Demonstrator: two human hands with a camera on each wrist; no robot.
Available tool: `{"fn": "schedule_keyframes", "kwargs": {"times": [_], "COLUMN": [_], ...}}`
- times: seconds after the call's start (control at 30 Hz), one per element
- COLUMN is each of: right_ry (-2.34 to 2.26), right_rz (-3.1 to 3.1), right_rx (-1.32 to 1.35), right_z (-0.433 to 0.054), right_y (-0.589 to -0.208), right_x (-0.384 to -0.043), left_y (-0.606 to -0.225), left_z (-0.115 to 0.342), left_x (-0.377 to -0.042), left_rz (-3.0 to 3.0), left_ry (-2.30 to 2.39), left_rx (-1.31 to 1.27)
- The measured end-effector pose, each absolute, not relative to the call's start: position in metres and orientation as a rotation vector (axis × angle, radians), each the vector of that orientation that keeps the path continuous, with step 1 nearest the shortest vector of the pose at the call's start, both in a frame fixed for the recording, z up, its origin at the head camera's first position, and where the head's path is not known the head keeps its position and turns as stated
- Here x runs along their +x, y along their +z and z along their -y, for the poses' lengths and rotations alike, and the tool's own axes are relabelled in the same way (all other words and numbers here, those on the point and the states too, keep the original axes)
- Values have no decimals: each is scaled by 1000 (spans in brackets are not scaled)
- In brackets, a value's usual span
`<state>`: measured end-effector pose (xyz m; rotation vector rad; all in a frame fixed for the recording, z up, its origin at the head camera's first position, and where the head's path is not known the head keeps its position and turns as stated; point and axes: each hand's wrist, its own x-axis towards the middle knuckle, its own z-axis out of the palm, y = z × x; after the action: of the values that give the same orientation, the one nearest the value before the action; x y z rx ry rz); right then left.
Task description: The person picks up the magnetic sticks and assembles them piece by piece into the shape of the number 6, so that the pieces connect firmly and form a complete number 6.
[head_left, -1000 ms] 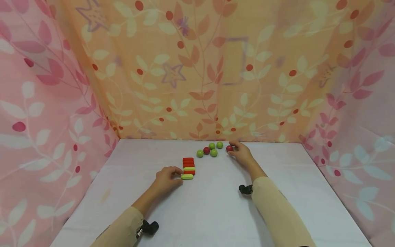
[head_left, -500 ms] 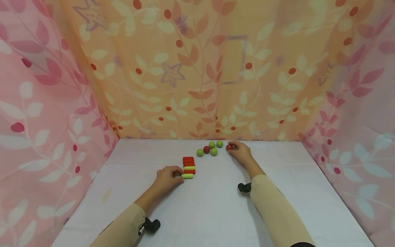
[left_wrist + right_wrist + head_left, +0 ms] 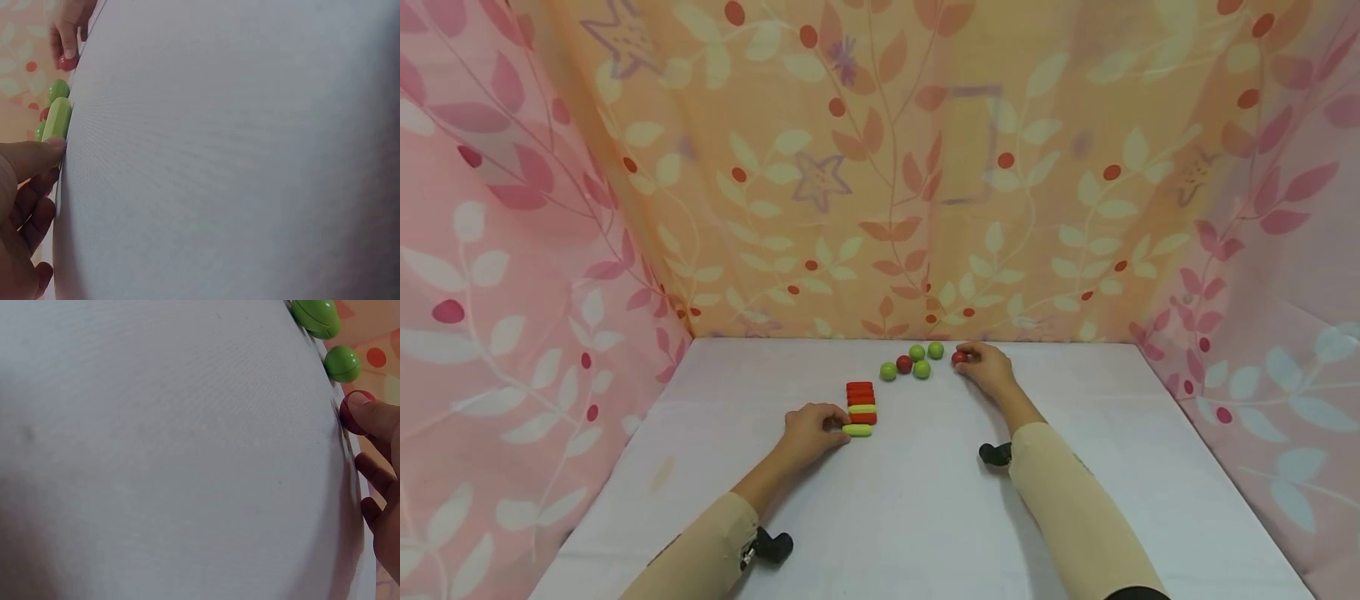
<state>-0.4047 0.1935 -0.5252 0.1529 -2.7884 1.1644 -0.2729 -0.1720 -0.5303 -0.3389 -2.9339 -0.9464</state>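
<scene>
The red ball [image 3: 348, 420] is partly covered by the right hand [image 3: 988, 369], and the left end of the yellow-green block [image 3: 859, 431] by the left hand [image 3: 808, 432]. Each wrist view crops its own hand. The left hand pinches the block at the near end of the block row [image 3: 861, 399]; the right pinches the ball on the far side of the counter [image 3: 917, 508].
</scene>
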Motion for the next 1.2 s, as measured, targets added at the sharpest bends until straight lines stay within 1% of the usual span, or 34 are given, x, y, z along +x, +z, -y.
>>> {"fn": "schedule_keyframes", "kwargs": {"times": [0.2,0.4,0.63,0.8,1.2], "right_ry": [1261,1347,1291,1256,1309], "right_rz": [2767,2742,2761,2801,2838], "right_rx": [181,206,217,221,209], "right_z": [-198,-202,-208,-209,-209], "right_y": [-521,-513,-509,-507,-510], "right_x": [-398,-385,-364,-351,-319], "left_y": [-532,-530,-521,-516,-505], "left_z": [169,169,168,166,156], "left_x": [-273,-273,-269,-267,-269], "left_rz": [2946,2947,2931,2936,2890], "left_ry": [-952,-971,-1008,-1016,-1081], "left_rx": [-366,-372,-412,-392,-411]}}
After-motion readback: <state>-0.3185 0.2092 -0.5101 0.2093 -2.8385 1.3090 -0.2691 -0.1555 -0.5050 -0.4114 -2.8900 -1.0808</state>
